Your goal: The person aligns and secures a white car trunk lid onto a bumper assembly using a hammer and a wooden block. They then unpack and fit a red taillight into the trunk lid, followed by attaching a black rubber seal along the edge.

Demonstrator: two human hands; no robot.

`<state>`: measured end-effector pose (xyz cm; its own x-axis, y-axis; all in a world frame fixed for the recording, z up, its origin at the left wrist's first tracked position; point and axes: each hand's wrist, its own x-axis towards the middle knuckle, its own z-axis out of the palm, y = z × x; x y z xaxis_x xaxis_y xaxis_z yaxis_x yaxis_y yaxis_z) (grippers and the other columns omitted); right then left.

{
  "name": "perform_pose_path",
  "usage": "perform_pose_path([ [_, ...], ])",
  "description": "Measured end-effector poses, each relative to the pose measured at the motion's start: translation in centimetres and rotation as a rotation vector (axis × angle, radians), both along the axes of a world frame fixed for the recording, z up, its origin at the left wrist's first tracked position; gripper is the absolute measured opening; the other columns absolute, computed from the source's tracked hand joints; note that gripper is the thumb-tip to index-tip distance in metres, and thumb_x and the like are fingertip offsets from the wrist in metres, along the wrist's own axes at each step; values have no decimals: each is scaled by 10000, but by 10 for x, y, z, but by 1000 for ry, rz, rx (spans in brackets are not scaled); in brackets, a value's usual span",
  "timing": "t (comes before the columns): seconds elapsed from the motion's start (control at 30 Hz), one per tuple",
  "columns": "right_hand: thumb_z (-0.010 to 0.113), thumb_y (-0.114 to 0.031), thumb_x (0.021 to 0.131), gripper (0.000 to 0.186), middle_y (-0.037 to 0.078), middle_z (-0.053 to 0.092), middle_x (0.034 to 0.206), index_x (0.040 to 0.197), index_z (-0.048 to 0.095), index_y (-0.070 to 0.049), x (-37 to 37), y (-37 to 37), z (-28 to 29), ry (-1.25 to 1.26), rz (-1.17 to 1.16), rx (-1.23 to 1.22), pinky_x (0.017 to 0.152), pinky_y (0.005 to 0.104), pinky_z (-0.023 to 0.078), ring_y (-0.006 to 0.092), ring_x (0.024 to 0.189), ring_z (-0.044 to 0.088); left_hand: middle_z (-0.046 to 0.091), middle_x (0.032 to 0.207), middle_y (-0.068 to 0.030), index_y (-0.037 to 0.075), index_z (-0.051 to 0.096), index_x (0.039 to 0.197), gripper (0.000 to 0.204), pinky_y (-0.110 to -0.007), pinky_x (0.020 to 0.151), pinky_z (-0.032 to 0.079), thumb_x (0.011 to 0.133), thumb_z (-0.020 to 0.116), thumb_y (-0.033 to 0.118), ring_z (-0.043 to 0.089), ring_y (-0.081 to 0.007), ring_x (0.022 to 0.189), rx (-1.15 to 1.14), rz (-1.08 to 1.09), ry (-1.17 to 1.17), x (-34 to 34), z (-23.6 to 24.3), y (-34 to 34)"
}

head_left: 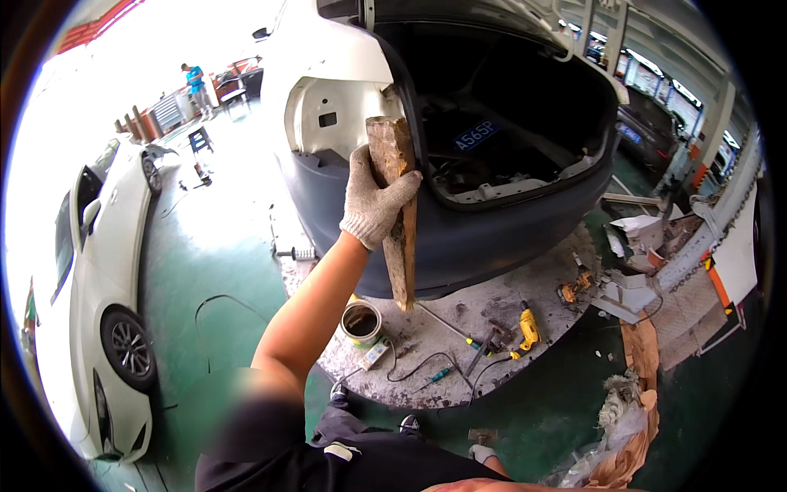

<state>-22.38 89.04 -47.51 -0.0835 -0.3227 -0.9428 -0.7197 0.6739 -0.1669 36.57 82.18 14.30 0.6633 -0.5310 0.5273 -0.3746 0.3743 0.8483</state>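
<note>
The left hand [369, 197], in a pale knit glove, holds a wood block [401, 246] upright in front of the bumper [492, 254] of a car, near its left corner. The grip is closed: the thumb crosses the block's near face and the fingers wrap its left side, pinching the wood between them. The block's broad top end stands above the bumper's upper edge; its narrower bottom end reaches down to about the bumper's lower edge. Whether block and bumper touch cannot be told. The right hand [484, 453], also gloved, is low on the near side of the bumper and well apart from it. A hammer-like head [482, 435] shows just beside this hand; whether the fingers pinch the tool or are spread cannot be told.

Above the bumper are the open trunk [525, 82], with 1 blue plate [476, 135] inside, and, to the left, a pale lamp recess [307, 111]. Below the bumper, a stained base [443, 392] bears 1 open can [367, 338] and 2 drills [529, 326]. Left of the bumper stands a white car [106, 254]; right of it lies brown paper [646, 344].
</note>
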Motion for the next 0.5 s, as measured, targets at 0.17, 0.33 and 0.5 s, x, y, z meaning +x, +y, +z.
perform_pose_path([
  [0.17,723,-255,854,203,92,690,733,735,709,-92,58,31,12,-43,-195,-99,642,424,519,247,665,655,631,1252,-161,-51,429,1445,822,-388,1034,535,823,885,233,630,-227,1140,-35,-190,-30,30,8,-9],
  [0.33,718,-280,864,207,100,705,752,811,742,-81,109,71,59,6,-105,-156,708,405,545,242,701,668,622,1265,-142,-41,432,1477,833,-387,1058,514,830,874,242,615,-221,1157,-63,-342,-35,49,13,-13],
  [0.5,709,-249,841,181,114,692,736,802,722,-72,162,118,96,23,-209,-195,672,420,539,263,675,664,649,1203,-145,-47,435,1477,806,-386,981,543,865,852,268,644,-223,1087,-4,-712,183,73,16,-8],
])
